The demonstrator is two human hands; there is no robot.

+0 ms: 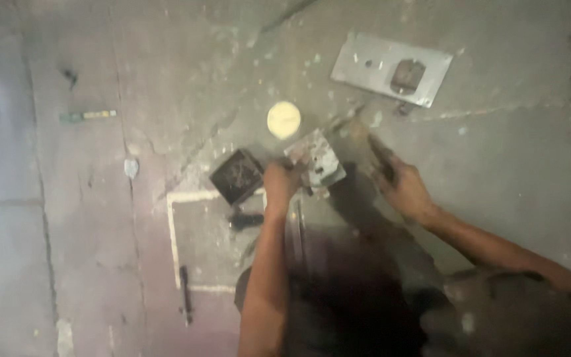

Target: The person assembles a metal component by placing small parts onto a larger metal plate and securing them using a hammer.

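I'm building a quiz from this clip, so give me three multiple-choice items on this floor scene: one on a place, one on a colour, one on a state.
1. Where does the round pale yellow lid lie relative to the grey square metal box?
A. beyond it, farther from the person
B. inside it
C. under the flat plate

2. What colour is the flat rectangular metal plate on the concrete floor?
A. red
B. light grey
C. green

3. What is the left hand doing?
A. resting flat on the floor
B. gripping the edge of the box
C. holding the lid

Key: 1 A, the lid lies on the floor just past the box. 2 B, the plate looks pale grey. 3 B, the fingers close on the box's near edge, while the right hand grips a dark tool handle, blurred.
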